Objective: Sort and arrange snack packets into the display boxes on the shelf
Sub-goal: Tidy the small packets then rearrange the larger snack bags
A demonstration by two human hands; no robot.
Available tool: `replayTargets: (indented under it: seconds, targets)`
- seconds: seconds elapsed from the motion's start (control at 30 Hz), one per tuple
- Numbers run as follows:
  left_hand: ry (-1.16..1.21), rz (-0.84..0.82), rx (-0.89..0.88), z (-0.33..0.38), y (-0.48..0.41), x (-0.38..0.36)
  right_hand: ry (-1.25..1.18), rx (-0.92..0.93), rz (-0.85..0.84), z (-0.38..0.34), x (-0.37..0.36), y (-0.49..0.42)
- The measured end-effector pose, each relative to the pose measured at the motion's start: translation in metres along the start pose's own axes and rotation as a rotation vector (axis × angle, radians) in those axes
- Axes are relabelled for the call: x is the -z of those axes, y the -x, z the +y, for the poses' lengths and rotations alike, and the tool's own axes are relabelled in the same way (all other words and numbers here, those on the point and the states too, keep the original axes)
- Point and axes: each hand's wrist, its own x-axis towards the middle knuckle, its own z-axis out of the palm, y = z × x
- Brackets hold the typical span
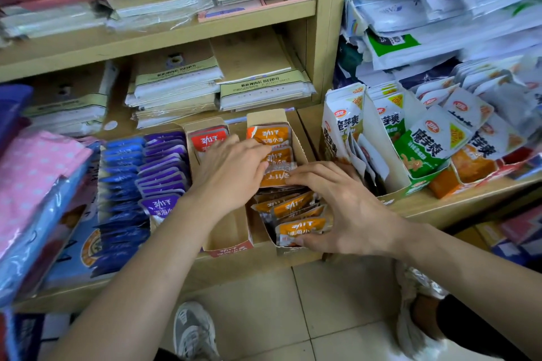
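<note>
Surroundings: pale wooden shelf [264,269] above a tiled floor [337,316], stacked notebooks [176,88] on the upper levels, snack boxes along the lower one.
Boxes: cardboard, side by side; orange box [297,138] holding the handled row, red box [228,246] just left of it.
Left arm: bare, stretched across the red box; left hand [231,167] palm down, fingers bent, tips on an upright packet's top edge; thumb hidden, so grip pinching or merely touching cannot be told.
Right arm: right hand [346,208] spread wide, fingers at the row's back, thumb pressed on the front packet; grip clasping the row end to end.
Snacks: orange packets [302,226], small, glossy, white lettering, leaning overlapped inside the orange box, between right thumb and fingers.
Neighbours: purple packets [164,161] and blue packets [123,184] in rows further left.
</note>
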Motion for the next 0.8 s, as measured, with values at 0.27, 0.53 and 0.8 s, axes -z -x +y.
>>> replayTargets:
  seconds: [0.27,0.53,0.8]
  targets:
    - [0.100,0.001,0.047,0.001,-0.011,-0.002,0.023,-0.001,-0.033,0.000,0.002,0.002]
    - [0.282,0.181,0.094,-0.006,-0.006,0.011,0.029,-0.029,0.038,-0.004,-0.003,0.005]
    - [0.419,-0.035,-0.021,-0.015,0.013,0.007,-0.004,-0.071,0.085,-0.003,-0.009,-0.001]
